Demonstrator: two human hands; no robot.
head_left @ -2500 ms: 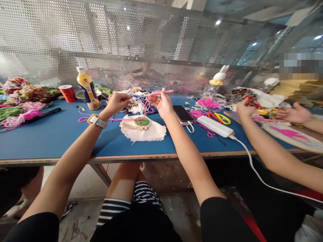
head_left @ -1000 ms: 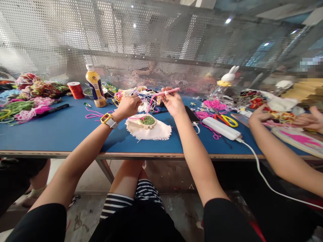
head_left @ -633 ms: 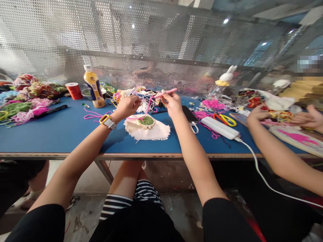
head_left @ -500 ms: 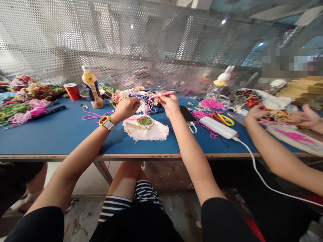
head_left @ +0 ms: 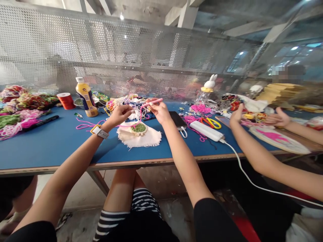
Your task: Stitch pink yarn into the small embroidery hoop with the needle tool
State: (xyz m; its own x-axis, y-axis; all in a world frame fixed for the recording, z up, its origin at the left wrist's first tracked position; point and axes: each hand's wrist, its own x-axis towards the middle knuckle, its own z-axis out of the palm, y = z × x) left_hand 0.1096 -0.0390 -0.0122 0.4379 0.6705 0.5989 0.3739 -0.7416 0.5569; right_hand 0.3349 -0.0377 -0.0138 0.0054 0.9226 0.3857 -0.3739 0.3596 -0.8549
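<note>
My right hand (head_left: 159, 111) is closed round a pink pen-like tool (head_left: 152, 102), probably a punch needle, held tilted above the cloth. Pink yarn (head_left: 140, 116) hangs from the tool and trails left under my left hand (head_left: 119, 116). The left fingers are pinched together; what they hold, if anything, is too small to make out. Below both hands, white fringed cloth (head_left: 148, 138) lies on the blue table, stretched in a small round embroidery hoop (head_left: 131, 129). Green looped stitching (head_left: 138, 127) fills the hoop's middle.
A drink bottle (head_left: 87, 97) and red spool (head_left: 66, 101) stand left, beside yarn heaps (head_left: 27, 101). Right are a black phone (head_left: 177, 120), white power bank (head_left: 207, 131) with cable, and yellow-handled scissors (head_left: 214, 123). A co-worker's hands (head_left: 236, 117) are farther right, near a pink-patterned piece (head_left: 275, 135).
The camera view has tilted up and turned slightly right, so the table sits lower and farther left in the picture. My hands keep nearly the same pose over the hoop.
</note>
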